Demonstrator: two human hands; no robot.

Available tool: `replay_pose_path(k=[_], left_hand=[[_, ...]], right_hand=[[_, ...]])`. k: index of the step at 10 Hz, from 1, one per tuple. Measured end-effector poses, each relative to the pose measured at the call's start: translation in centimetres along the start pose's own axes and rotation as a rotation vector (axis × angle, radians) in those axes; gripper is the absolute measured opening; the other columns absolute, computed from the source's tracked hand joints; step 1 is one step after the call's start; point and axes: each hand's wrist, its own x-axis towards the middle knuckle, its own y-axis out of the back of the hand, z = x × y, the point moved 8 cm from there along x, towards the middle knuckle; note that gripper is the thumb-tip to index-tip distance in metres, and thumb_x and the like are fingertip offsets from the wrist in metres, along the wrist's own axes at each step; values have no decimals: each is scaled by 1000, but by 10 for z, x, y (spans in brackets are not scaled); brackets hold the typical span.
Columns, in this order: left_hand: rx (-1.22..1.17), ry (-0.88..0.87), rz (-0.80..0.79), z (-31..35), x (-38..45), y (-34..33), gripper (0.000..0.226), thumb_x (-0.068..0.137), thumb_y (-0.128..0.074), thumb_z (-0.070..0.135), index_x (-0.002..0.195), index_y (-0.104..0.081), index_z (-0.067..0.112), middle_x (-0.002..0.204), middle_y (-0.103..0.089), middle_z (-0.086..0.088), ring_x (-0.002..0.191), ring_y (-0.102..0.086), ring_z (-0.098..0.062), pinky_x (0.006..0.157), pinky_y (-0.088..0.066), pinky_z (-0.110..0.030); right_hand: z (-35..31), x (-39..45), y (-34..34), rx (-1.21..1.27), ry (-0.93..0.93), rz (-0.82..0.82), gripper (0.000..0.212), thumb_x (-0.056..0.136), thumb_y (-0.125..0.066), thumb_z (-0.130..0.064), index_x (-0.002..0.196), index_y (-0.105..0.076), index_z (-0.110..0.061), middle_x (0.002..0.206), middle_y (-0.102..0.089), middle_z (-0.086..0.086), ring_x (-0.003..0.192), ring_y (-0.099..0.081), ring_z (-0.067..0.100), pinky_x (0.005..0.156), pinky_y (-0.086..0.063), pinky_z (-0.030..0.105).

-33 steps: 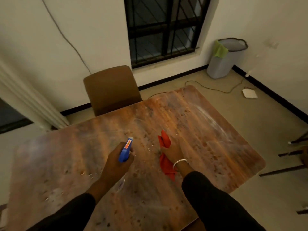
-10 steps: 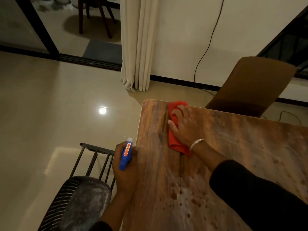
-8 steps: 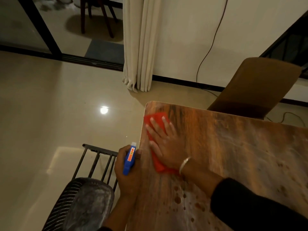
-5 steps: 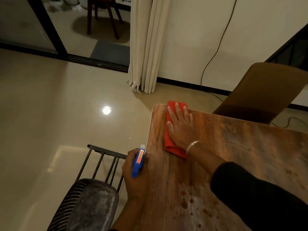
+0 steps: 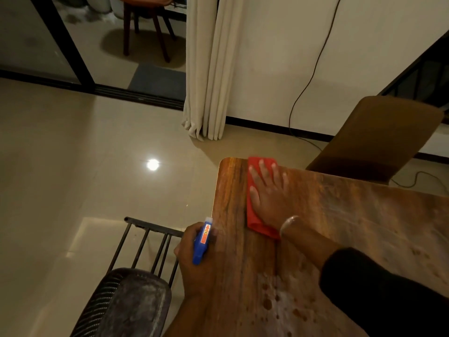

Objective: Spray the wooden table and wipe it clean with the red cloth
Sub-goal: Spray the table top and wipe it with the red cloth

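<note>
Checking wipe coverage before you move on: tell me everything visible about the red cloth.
The red cloth is plain, soft-looking fabric, folded into a long flat pad. It lies on the wooden table at its far left corner, its far end reaching the table's far edge. The right hand presses flat on it, fingers spread, covering its right side.

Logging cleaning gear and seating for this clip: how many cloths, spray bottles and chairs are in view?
Red cloth: 1
Blue spray bottle: 1
Chairs: 3 (brown chair, black chair, chair beyond the doorway)
Total: 5
</note>
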Motion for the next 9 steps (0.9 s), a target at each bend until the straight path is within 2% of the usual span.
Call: replay_pose_path(k=[1, 2, 3, 4, 5, 6, 7, 8, 9], left_hand=[[-100, 147, -64, -27, -2, -10, 45, 89, -62, 11, 122, -50, -18, 118, -58, -34, 110, -57, -47, 101, -44, -57], [-75, 35, -66, -2, -3, -4, 79, 78, -60, 62, 121, -55, -5, 111, -62, -26, 102, -61, -38, 93, -50, -51], [-144, 2, 26, 10, -6, 2, 89, 71, -56, 78, 107, -56, -3, 89, -62, -13, 78, -62, -13, 75, -55, -25], [-140, 24, 52, -1, -4, 4, 69, 84, -56, 58, 106, -55, -7, 91, -62, -19, 81, -63, -21, 79, -56, -31], [-67, 68, -12, -19, 0, 2, 11, 89, -59, -6, 100, -56, -4, 90, -68, -2, 87, -66, -1, 85, -53, -16], [-80, -9, -39, -16, 2, -2, 15, 88, -64, -1, 100, -55, -3, 86, -57, 3, 78, -61, 14, 74, -47, -2], [-111, -99, -6, -4, -2, -3, 13, 92, -63, 15, 97, -54, 6, 83, -58, 7, 75, -61, 4, 72, -50, -7], [-77, -220, 3, 14, -3, -2, 8, 92, -61, 26, 96, -56, 21, 81, -60, 8, 69, -58, -7, 68, -51, -13], [-37, -296, -48, 34, -1, 1, 12, 90, -61, 39, 99, -56, 33, 88, -63, 16, 75, -61, -2, 71, -49, -10]], right_hand=[[-32, 48, 7, 10, -101, -13, 64, 111, -27, -47, 170, -12, -26, 179, -5, 6, 164, 5, 36, 132, -5, 60], [-87, 30, -4, 15, 65, 18, 65, 111, -30, -44, 170, -14, -23, 179, -6, 7, 164, 4, 37, 132, -7, 60], [-109, -50, -20, 20, 226, 53, 65, 110, -31, -44, 170, -14, -25, 179, -5, 4, 165, 5, 33, 133, -4, 57], [-87, -131, -38, 54, 244, 23, 67, 109, -34, -43, 170, -12, -26, 179, -2, 1, 166, 1, 29, 132, -9, 56], [-23, -136, -31, 21, 97, 16, 67, 109, -32, -44, 170, -13, -26, 179, -2, 3, 166, 0, 30, 129, -18, 60], [-5, -85, -15, 22, -126, 29, 66, 109, -22, -46, 170, -11, -24, 179, 3, 5, 165, 7, 33, 130, -15, 62], [-56, -56, -19, 19, -63, 23, 66, 110, -23, -47, 170, -9, -24, 179, 1, 4, 164, 8, 35, 130, -12, 62], [-104, -85, -29, 32, 128, 73, 64, 109, -29, -44, 169, -21, -25, 178, -12, 3, 165, 1, 35, 131, -14, 61], [-88, -144, -34, 75, 185, 82, 64, 109, -37, -40, 169, -20, -26, 179, -10, -1, 166, 2, 29, 132, -12, 57]])
